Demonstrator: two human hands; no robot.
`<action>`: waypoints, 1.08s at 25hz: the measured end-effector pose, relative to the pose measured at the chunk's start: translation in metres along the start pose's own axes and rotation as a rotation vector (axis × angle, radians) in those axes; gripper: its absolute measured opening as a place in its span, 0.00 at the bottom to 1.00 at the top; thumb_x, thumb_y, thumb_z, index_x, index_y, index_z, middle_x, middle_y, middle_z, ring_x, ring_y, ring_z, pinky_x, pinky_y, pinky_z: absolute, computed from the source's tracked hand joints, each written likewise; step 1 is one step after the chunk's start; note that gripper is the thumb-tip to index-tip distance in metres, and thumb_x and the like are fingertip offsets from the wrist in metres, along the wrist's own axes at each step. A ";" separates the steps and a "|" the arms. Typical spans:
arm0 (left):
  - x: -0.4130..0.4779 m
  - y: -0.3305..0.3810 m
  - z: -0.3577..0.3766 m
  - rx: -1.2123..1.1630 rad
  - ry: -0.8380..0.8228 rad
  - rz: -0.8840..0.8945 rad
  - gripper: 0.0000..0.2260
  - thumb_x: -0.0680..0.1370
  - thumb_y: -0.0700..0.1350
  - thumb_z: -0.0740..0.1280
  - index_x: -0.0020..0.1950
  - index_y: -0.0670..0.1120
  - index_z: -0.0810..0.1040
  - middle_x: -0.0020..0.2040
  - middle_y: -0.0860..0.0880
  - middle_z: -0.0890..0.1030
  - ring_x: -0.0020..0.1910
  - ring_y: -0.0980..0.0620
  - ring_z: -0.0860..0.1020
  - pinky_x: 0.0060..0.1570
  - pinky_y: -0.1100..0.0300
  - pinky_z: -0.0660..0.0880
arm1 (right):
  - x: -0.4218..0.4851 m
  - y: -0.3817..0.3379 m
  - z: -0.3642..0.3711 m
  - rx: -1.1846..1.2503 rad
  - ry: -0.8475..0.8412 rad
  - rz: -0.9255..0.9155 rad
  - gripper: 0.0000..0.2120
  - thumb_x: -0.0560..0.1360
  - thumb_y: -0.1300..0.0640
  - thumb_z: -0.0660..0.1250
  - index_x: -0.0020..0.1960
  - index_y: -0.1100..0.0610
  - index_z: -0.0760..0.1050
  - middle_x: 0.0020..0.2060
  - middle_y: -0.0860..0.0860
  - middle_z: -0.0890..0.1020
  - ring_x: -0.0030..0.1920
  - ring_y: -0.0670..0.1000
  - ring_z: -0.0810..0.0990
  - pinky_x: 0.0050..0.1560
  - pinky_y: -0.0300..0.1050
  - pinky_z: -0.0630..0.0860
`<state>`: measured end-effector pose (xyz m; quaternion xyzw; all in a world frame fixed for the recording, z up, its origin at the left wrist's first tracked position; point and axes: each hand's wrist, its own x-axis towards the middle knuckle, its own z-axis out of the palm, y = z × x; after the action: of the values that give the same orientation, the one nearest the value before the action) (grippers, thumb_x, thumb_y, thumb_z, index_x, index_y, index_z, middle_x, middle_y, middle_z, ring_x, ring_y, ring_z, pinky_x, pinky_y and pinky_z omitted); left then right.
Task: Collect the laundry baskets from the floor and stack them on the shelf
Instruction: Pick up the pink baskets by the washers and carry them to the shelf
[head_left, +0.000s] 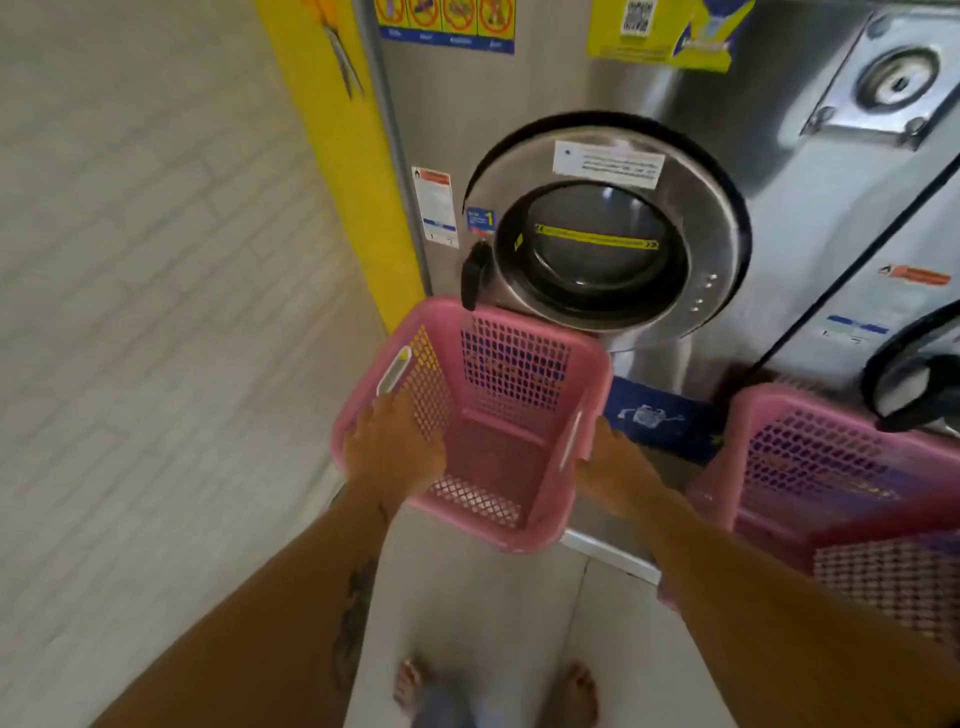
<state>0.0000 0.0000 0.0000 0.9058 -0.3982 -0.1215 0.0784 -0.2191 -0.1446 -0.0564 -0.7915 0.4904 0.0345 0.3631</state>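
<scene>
An empty pink mesh laundry basket (498, 415) hangs tilted above the floor in front of a washing machine. My left hand (392, 447) grips its left rim just below the handle slot. My right hand (615, 462) holds the right rim from outside, fingers hidden behind the basket wall. A second pink basket (826, 457) stands to the right, partly behind my right forearm, and a third mesh basket edge (893, 577) shows at the lower right.
A steel front-loading washer (602, 244) with its round door shut stands straight ahead. A yellow panel (337, 156) and a white brick wall (145, 260) lie to the left. My bare feet (493, 691) stand on pale floor tiles.
</scene>
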 end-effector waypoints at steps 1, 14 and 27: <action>0.014 -0.005 0.004 0.005 -0.017 -0.011 0.30 0.72 0.58 0.64 0.71 0.47 0.68 0.70 0.46 0.71 0.68 0.41 0.71 0.64 0.43 0.73 | 0.011 -0.002 0.005 0.012 0.002 0.011 0.22 0.76 0.55 0.66 0.68 0.53 0.66 0.48 0.49 0.77 0.40 0.43 0.77 0.33 0.34 0.72; 0.197 -0.110 0.130 0.132 0.043 0.260 0.46 0.67 0.46 0.69 0.81 0.51 0.51 0.78 0.41 0.59 0.75 0.36 0.60 0.70 0.39 0.63 | 0.108 0.027 0.106 -0.147 0.348 0.294 0.45 0.75 0.61 0.65 0.79 0.56 0.37 0.79 0.57 0.41 0.75 0.67 0.58 0.63 0.65 0.71; 0.063 -0.177 0.109 -0.077 0.038 0.047 0.36 0.75 0.40 0.68 0.80 0.53 0.57 0.80 0.44 0.59 0.70 0.35 0.70 0.62 0.37 0.73 | 0.026 0.013 0.116 -0.195 0.211 0.127 0.50 0.70 0.59 0.73 0.79 0.51 0.41 0.78 0.56 0.50 0.71 0.64 0.67 0.56 0.62 0.79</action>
<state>0.1351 0.0669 -0.1565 0.8947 -0.4128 -0.1175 0.1234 -0.1814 -0.0963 -0.1594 -0.7896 0.5692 0.0217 0.2281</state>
